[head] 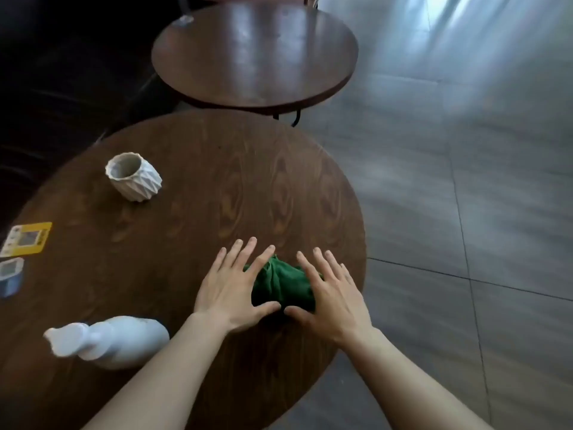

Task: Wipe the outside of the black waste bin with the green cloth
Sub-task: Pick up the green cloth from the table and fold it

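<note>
Head view: the crumpled green cloth (280, 285) lies on the round dark wooden table (192, 187), near its right edge, long axis running toward the far edge and slightly left. The left hand (231, 290) and right hand (330, 296) flank it, palms down, fingers straight and spread (thumbs nearly meeting at the cloth's near end). Left of the cloth, a yellow-bordered card (26, 238) bears unreadable print.
</note>
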### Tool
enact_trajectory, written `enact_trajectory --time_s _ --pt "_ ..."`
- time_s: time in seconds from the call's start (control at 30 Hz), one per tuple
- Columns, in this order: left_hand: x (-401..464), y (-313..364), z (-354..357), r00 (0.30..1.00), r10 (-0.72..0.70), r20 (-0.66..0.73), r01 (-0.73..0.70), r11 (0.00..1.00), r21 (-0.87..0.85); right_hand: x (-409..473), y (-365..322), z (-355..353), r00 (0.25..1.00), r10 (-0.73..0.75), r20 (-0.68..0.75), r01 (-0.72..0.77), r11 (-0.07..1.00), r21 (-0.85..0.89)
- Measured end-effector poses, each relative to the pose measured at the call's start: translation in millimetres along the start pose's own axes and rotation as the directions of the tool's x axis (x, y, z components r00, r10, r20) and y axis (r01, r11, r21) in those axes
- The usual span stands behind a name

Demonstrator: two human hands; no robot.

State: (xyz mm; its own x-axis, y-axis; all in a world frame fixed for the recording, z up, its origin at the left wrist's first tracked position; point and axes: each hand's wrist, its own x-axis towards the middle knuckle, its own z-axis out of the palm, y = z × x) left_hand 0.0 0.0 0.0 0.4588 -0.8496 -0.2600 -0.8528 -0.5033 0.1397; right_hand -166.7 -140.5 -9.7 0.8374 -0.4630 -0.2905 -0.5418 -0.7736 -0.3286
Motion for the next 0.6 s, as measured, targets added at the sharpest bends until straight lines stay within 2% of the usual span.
enact_trajectory --time_s 0.03,0.13,0.2,0.4,0.6 --pt "2.2 -1.4 6.7 0.998 0.043 0.049 -0.043 0.999 0.002 2.2 -0.5 4.9 0.998 -0.059 0.008 0.059 0.998 -0.019" --pt "7.5 -7.5 28.6 0.98 0.182 0.077 -0.185 0.982 0.041 8.5 -0.2 23.3 0.978 -0.208 0.002 0.208 0.975 -0.081" --pt "7.2 -8.8 40.7 0.972 0.22 0.077 -0.223 0.974 0.033 8.8 -0.1 36.8 0.973 -0.229 0.027 0.231 0.971 -0.069" --pt "3.8 -13.8 51.8 0.983 0.185 0.0 -0.184 0.98 -0.078 11.5 5.0 50.9 0.978 -0.207 -0.009 0.206 0.977 -0.051" --pt "-1.3 -15.2 46.8 0.987 0.158 -0.03 -0.16 0.983 -0.086 14.1 6.0 47.4 0.979 -0.203 0.015 0.204 0.978 -0.045"
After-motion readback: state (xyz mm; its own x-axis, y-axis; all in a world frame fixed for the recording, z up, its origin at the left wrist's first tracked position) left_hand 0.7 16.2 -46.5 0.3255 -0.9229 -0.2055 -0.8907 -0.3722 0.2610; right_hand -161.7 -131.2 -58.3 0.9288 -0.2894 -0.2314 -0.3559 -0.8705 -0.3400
